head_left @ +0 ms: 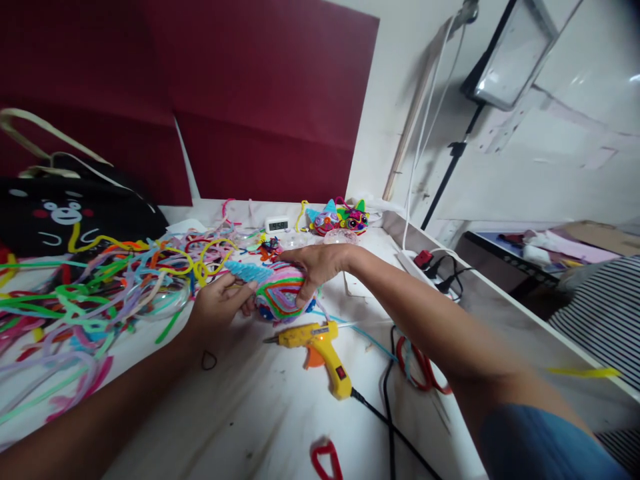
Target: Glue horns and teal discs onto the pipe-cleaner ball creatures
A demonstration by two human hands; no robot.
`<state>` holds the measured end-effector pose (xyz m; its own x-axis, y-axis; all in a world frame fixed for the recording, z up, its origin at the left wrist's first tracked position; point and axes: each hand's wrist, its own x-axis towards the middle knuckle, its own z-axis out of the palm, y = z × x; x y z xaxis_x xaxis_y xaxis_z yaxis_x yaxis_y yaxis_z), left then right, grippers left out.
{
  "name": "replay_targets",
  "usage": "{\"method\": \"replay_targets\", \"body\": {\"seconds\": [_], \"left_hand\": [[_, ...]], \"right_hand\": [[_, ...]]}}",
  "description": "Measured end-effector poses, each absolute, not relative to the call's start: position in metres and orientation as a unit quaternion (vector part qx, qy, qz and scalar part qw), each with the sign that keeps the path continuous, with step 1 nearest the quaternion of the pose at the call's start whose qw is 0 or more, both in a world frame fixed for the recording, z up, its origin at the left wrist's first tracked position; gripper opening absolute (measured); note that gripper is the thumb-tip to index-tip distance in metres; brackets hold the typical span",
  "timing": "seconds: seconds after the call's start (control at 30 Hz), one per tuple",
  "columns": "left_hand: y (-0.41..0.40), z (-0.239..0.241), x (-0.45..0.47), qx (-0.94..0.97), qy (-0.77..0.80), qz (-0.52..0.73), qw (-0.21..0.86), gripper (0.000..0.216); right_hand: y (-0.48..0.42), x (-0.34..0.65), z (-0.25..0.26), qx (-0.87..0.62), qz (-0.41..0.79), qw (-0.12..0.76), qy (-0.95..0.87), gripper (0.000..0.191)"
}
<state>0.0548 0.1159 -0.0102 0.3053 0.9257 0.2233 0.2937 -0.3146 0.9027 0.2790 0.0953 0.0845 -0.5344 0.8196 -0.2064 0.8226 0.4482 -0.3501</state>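
Note:
My right hand (315,267) is wrapped over a rounded ball covered in coiled multicoloured pipe cleaners (280,297), holding it just above the white table (240,413). A light blue fuzzy cone (247,272) sticks out of the ball's left side. My left hand (220,303) pinches the base of that cone with closed fingers. Both hands meet at the ball in the middle of the view.
A yellow glue gun (320,350) with a black cord lies just in front of the ball. Loose pipe cleaners (90,293) pile up at the left. Red scissors (420,367), finished colourful figures (340,219), a small clock (277,224), a black bag (60,213) and a power strip (425,263) surround the work.

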Motion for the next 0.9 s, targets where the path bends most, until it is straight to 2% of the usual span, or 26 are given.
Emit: {"method": "replay_targets", "body": {"seconds": [0.17,0.6,0.9], "left_hand": [[0.116,-0.013,0.055,0.694,0.423,0.413,0.411,0.033],[0.111,-0.010,0.057,0.687,0.417,0.424,0.418,0.029],[0.102,-0.010,0.064,0.662,0.413,0.407,0.475,0.033]], "right_hand": [[0.101,0.279,0.084,0.477,-0.212,-0.012,0.853,0.088],[0.104,0.277,0.090,0.498,-0.212,0.010,0.841,0.097],[0.109,0.284,0.094,0.482,-0.252,0.030,0.839,0.100]]}}
